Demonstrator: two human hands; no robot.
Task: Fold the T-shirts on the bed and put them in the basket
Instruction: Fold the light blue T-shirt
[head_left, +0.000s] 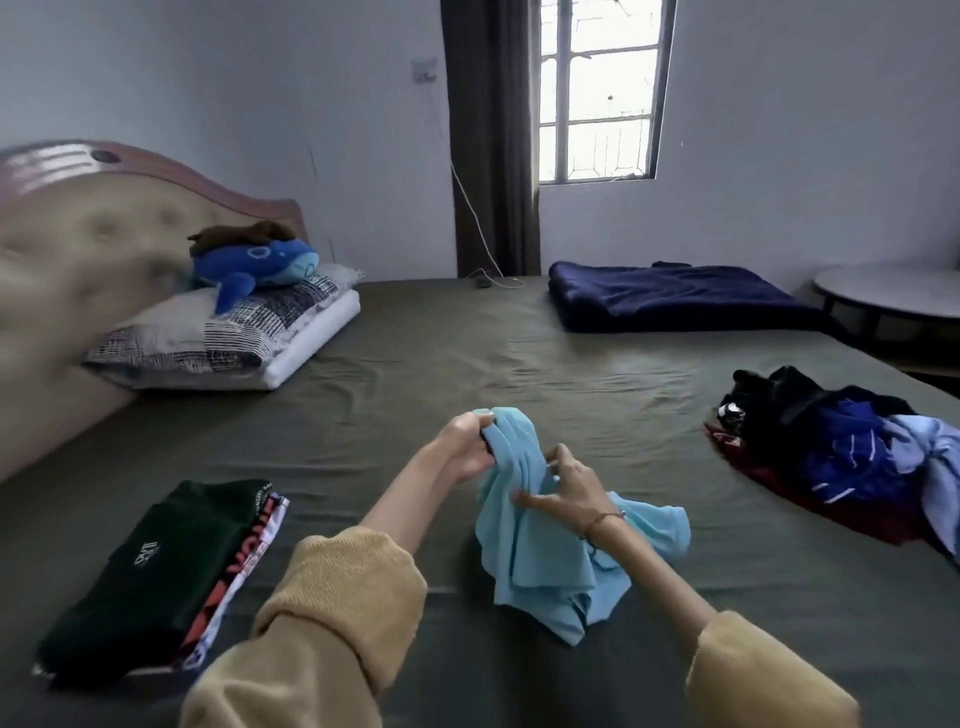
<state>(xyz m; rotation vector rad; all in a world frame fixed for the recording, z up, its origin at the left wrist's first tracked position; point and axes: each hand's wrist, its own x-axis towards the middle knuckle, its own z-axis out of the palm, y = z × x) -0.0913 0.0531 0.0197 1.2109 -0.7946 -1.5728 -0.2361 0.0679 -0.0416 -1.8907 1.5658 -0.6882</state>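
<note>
Mustard-yellow sleeves frame the bottom of the view, both arms reaching forward over the olive-green bed sheet. Between them a light blue T-shirt hangs bunched and unfolded, its lower part crumpled on the sheet. The left hand is curled round the shirt's top edge, holding it up, with the cloth gathered inside its fist. The right hand, a thin bracelet at its wrist, pinches a fold lower down between thumb and forefinger, while its other fingers spread straight across the front of the fabric. To the left of the arms lies a folded stack: a dark green T-shirt on top of a white, red and black printed one. To the right, a heap of unfolded clothes in black, blue, maroon and pale blue sits near the bed's edge. Farther off, pillows carry a blue plush toy against the padded headboard, and a navy blanket lies folded under the window.
</note>
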